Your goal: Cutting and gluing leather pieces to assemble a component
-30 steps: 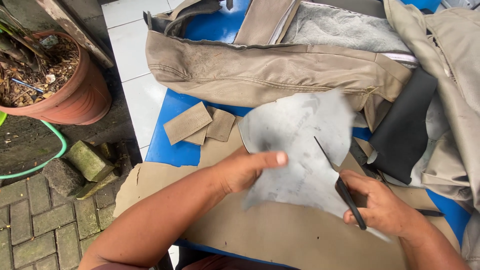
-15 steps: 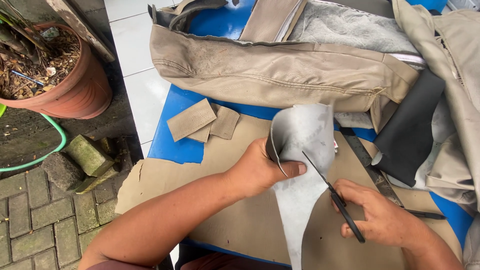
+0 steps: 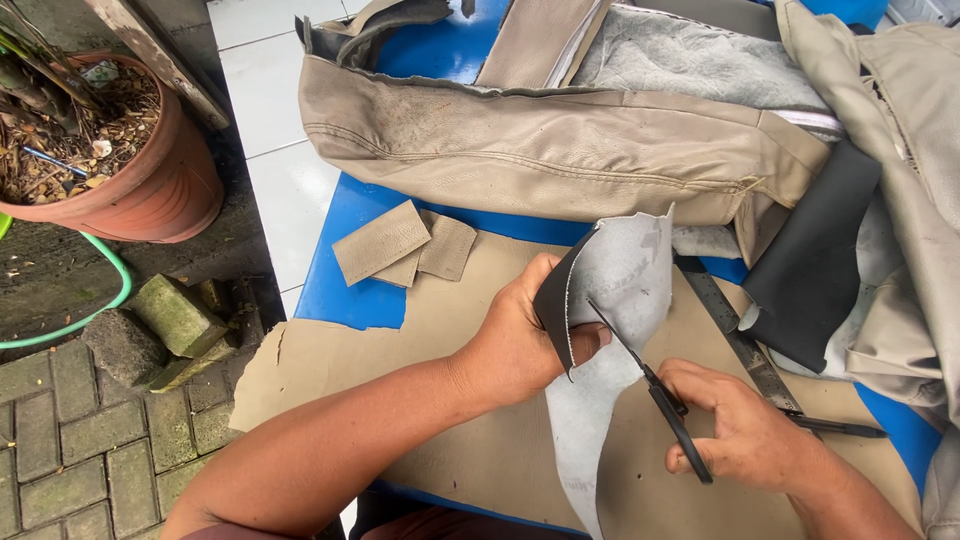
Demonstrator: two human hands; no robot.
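My left hand (image 3: 520,335) grips a folded sheet of black leather with a grey fuzzy backing (image 3: 612,300), holding it up off the table. My right hand (image 3: 740,430) holds black scissors (image 3: 655,390), whose blades reach into the grey sheet near my left thumb. A long strip of the same sheet hangs down toward the table's near edge. Both hands work above a large tan leather sheet (image 3: 440,330) spread over the blue table (image 3: 350,250).
A tan leather seat cover (image 3: 540,150) lies across the back. Small tan offcuts (image 3: 405,245) sit on the left. A black leather piece (image 3: 815,260), a metal ruler (image 3: 735,335) and a pen (image 3: 835,427) lie at right. A clay plant pot (image 3: 130,170) and bricks (image 3: 165,320) stand on the ground at left.
The grey sheet lay flat under my left hand, then was lifted and folded. The scissors have moved in and now cut into it.
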